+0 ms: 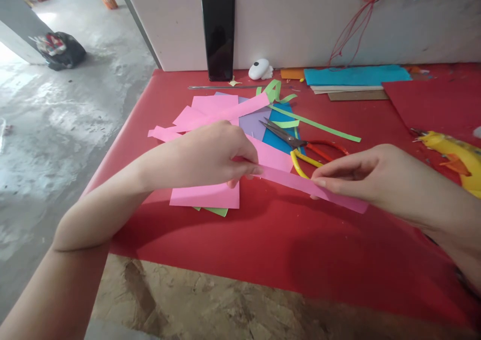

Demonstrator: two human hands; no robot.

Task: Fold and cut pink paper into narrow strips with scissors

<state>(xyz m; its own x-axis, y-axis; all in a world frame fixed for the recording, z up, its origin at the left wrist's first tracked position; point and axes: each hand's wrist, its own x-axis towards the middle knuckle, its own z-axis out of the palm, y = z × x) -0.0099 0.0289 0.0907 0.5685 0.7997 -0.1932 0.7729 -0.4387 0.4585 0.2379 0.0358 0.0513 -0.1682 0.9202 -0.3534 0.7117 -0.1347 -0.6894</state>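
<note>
A long pink paper strip [289, 179] is stretched between both hands just above the red table. My left hand [218, 154] pinches its left end between thumb and fingers. My right hand [356, 175] grips it further along, and the strip's right end sticks out below that palm. Behind the strip lie scissors [300, 143] with one red and one yellow handle, blades pointing up and left. Pink paper pieces [205, 196], a purple sheet [255, 119] and a blue sheet [278, 138] lie in a loose pile, partly hidden by my left hand. Thin green paper strips [319, 122] lie beyond the scissors.
At the back a black phone [218, 34] leans on the wall beside a small white figure [260, 69]. Blue folded material [356, 75] lies back right, and a yellow glue gun [451, 154] at the right. The red table's [128, 124] left edge drops to a concrete floor.
</note>
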